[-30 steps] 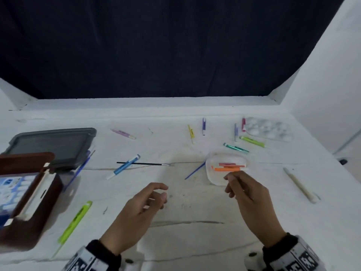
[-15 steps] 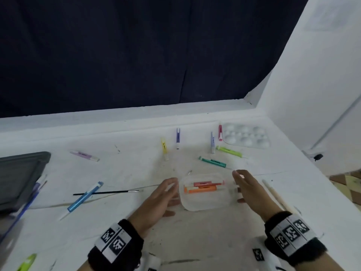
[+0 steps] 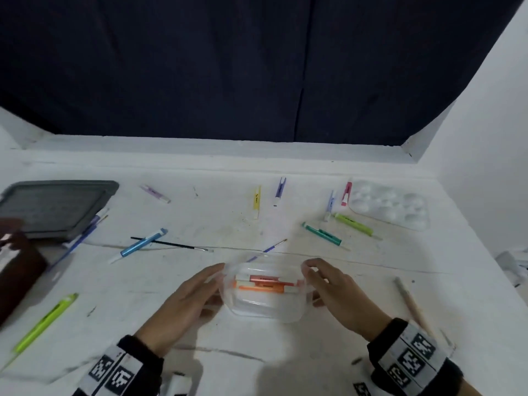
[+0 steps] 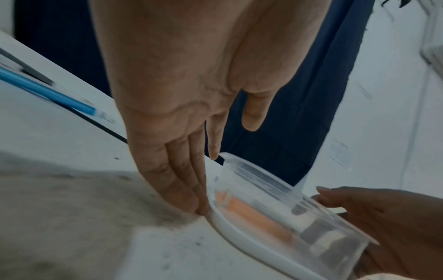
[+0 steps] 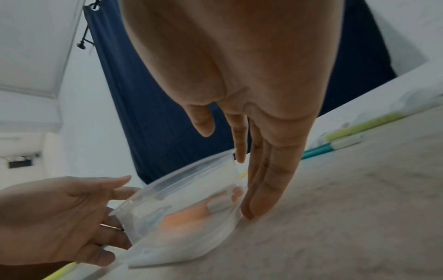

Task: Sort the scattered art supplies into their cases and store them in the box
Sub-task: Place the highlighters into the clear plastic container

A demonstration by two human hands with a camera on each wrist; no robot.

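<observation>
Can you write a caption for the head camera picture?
Both hands, left hand and right hand, hold a clear tub of markers.

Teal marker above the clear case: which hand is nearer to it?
Right. The right hand, at the clear case, lies just below the teal marker; the left hand sits beyond the case's far side.

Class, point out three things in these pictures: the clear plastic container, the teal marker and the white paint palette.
clear plastic container (image 3: 265, 311): head view, bare near floor.
teal marker (image 3: 322, 233): head view, middle of barrel.
white paint palette (image 3: 390, 207): head view, among its central wells.
</observation>
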